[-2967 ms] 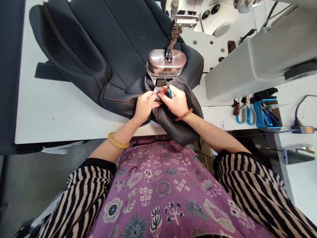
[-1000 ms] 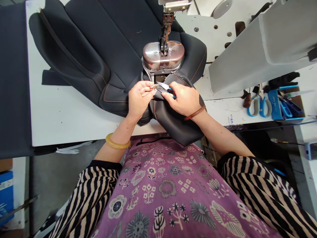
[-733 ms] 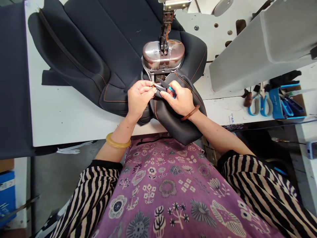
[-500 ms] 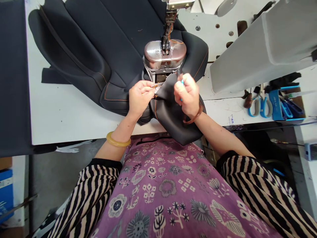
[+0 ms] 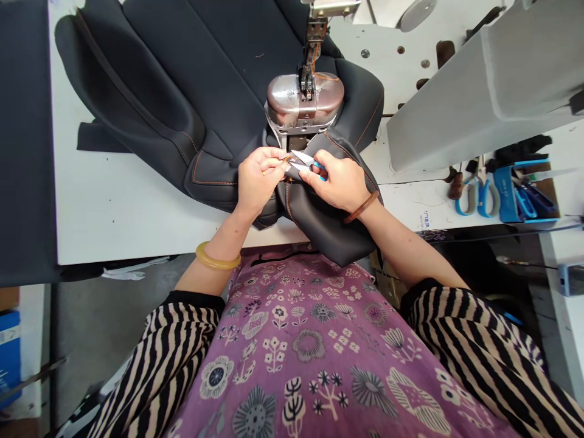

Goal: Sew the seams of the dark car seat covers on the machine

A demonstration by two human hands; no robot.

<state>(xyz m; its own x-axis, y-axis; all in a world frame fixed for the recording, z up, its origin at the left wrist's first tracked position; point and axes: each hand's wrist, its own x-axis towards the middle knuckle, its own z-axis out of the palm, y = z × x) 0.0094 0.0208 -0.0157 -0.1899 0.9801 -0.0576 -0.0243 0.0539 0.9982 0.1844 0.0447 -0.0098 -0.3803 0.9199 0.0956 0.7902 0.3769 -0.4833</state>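
A black seat cover with orange stitching lies over the sewing table, around the metal bed of the sewing machine. My left hand is closed, its thumb and fingertips pinching the cover's edge by some orange thread ends. In my right hand is a pair of blue thread snips, held with the two blades spread. Their tips point left, at the thread beside my left fingertips. Whether a thread lies between the blades is too small to tell.
Large blue-handled scissors and a brown-handled tool lie at the right, beside a blue box holding several tools. A grey machine housing rises at the upper right. The white table ends just before my body.
My right hand has turned and moved slightly left and down, bringing the snips' blades into view by the thread. The black flap beneath it has shifted. My left hand keeps its pinch.
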